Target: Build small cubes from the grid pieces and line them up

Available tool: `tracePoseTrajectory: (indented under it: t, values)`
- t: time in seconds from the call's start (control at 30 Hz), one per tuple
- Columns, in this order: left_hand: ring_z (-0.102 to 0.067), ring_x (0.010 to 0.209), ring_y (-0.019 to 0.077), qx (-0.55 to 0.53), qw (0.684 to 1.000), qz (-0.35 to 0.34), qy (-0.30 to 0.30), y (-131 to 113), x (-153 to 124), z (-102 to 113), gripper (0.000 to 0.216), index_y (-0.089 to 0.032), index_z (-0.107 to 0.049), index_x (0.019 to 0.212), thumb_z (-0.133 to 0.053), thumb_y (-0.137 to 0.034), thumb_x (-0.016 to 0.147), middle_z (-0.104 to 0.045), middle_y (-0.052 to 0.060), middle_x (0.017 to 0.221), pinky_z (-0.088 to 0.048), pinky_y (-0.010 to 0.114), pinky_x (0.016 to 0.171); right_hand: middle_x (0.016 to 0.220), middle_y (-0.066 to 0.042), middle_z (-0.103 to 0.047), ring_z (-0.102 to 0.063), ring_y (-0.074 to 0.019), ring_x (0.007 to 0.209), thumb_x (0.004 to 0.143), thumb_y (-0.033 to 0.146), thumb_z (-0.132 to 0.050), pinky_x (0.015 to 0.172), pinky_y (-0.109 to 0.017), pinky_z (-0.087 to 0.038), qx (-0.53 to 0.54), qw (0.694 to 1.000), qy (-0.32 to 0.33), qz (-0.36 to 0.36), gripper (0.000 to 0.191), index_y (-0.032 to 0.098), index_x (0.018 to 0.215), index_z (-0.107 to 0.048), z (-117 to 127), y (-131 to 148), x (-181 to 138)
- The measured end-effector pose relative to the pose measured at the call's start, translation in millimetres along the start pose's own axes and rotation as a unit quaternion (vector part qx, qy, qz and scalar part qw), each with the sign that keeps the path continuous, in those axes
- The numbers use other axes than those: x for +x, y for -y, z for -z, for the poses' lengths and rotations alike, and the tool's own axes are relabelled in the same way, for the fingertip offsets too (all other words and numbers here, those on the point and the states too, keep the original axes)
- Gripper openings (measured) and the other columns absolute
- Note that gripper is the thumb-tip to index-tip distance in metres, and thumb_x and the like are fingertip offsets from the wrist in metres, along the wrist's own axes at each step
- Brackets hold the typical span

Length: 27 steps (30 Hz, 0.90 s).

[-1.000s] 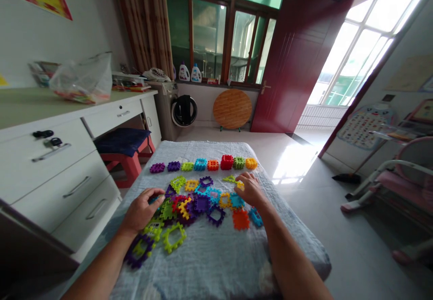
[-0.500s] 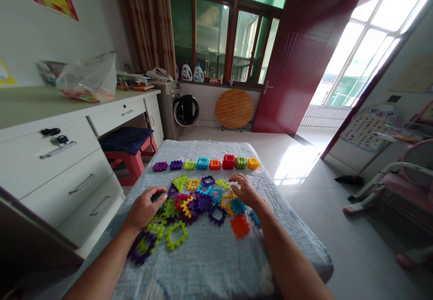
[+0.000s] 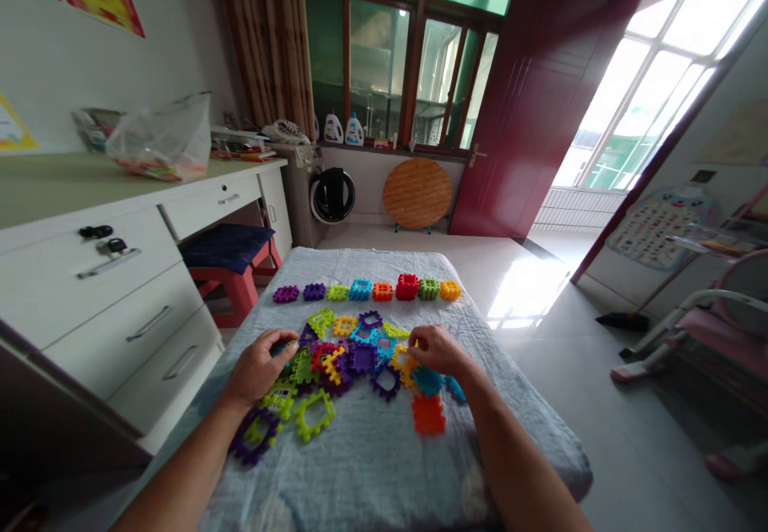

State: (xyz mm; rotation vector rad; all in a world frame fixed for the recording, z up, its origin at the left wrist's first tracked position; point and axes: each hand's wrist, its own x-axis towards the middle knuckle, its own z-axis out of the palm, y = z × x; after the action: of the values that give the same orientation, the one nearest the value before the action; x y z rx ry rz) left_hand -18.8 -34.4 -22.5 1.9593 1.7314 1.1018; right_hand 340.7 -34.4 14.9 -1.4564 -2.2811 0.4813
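A heap of flat, toothed plastic puzzle tiles in green, purple, yellow, blue and red lies on a table covered with a pale blue cloth. My left hand rests on the heap's left edge, fingers curled over green and blue tiles. My right hand sits at the heap's right side, fingers bent and pinching a yellow tile. An orange tile lies alone just in front of that hand. Behind the heap runs a row of assembled cubes in several colours.
A white desk with drawers stands at the left, a red stool with blue cushion tucked beneath it. A clear bag sits on the desk. Bare tiled floor and a pink chair are at the right. The dark red door stands open.
My right hand has drawn back toward me from the far right edge of the heap and closed on a yellow tile. My left hand has barely moved.
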Motion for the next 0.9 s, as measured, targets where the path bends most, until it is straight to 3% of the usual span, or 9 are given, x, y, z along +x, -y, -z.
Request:
tracePoseTrajectory:
  t: [0.17, 0.4, 0.63, 0.9]
  values:
    - [-0.063, 0.093, 0.0223, 0.0, 1.0, 0.0, -0.005, -1, 0, 0, 0.033, -0.021, -0.066, 0.088, -0.054, -0.048, 0.073, -0.069, 0.005, 0.094, -0.048, 0.032, 0.089, 0.052, 0.005, -0.05, -0.042, -0.0072, 0.047, 0.075, 0.016, -0.05, 0.051, -0.021, -0.029, 0.031, 0.999, -0.013, -0.033, 0.018, 0.016, 0.083, -0.066, 1, -4, 0]
    - [-0.062, 0.095, 0.0227, -0.009, 1.0, 0.006, 0.002, -2, 0, 0, 0.033, -0.021, -0.065, 0.089, -0.055, -0.048, 0.073, -0.069, 0.006, 0.096, -0.047, 0.034, 0.091, 0.083, -0.003, -0.059, -0.051, -0.0163, 0.082, 0.07, 0.025, -0.064, 0.079, -0.028, -0.037, -0.037, 0.998, -0.025, 0.047, 0.014, 0.018, 0.082, -0.068, -9, -8, 1]
    - [-0.063, 0.093, 0.0225, -0.001, 1.0, 0.006, -0.003, -2, 0, 1, 0.033, -0.021, -0.066, 0.088, -0.055, -0.048, 0.072, -0.07, 0.005, 0.095, -0.048, 0.033, 0.089, 0.081, -0.002, -0.056, -0.047, -0.0164, 0.083, 0.068, 0.013, -0.059, 0.076, -0.027, -0.034, -0.06, 0.998, 0.001, 0.026, 0.011, 0.019, 0.075, -0.064, -23, 1, 7]
    - [-0.063, 0.095, 0.022, 0.005, 1.0, -0.003, -0.001, 3, 0, -1, 0.032, -0.02, -0.066, 0.089, -0.054, -0.047, 0.075, -0.069, 0.005, 0.096, -0.047, 0.032, 0.09, 0.081, -0.002, -0.058, -0.046, -0.017, 0.081, 0.067, 0.023, -0.061, 0.074, -0.029, -0.031, -0.091, 0.996, -0.007, 0.011, 0.009, 0.02, 0.076, -0.063, -25, 12, 5]
